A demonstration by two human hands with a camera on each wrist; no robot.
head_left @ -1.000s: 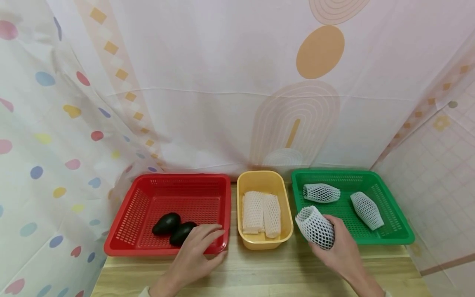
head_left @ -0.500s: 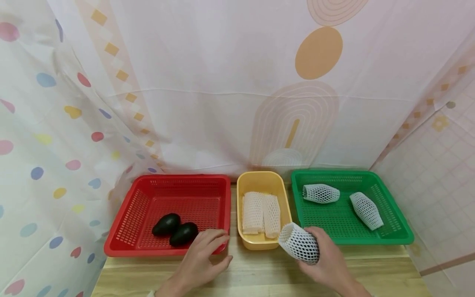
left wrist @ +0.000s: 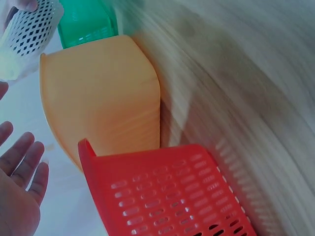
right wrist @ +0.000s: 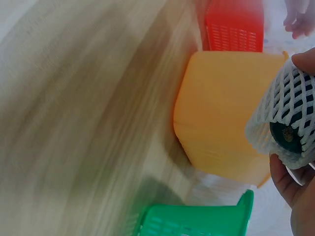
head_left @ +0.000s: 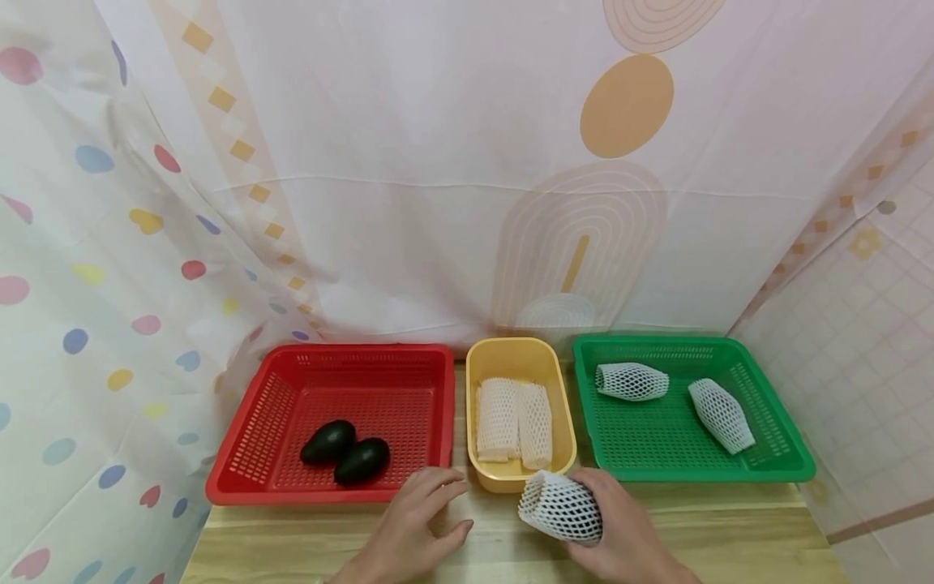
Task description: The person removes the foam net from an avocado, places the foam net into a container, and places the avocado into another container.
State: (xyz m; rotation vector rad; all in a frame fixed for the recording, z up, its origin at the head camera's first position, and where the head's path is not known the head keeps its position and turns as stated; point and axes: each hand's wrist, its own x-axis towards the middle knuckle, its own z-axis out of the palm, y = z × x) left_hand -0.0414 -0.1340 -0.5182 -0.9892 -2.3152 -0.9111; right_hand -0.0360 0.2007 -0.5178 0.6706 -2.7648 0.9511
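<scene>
My right hand (head_left: 622, 531) grips an avocado wrapped in a white foam net sleeve (head_left: 560, 511) in front of the yellow bin. In the right wrist view the dark end of the avocado (right wrist: 285, 137) shows inside the sleeve's opening. My left hand (head_left: 417, 526) holds nothing; its fingers are spread and relaxed between the red basket's front corner and the sleeve, as the left wrist view also shows. Two bare avocados (head_left: 362, 461) lie together in the red basket (head_left: 241, 493). Flat foam net sleeves (head_left: 499, 422) lie in the yellow bin (head_left: 520, 347).
At the right stands a green basket (head_left: 766, 473) with two net-wrapped pieces (head_left: 631, 381) in it. All three containers stand in a row on a wooden table (head_left: 503, 560). Printed curtains (head_left: 409, 243) hang behind and at both sides.
My right hand has carried the sleeved avocado left and towards me, from the green basket's front edge to before the yellow bin. My left hand has drifted right and nearer, off the red basket.
</scene>
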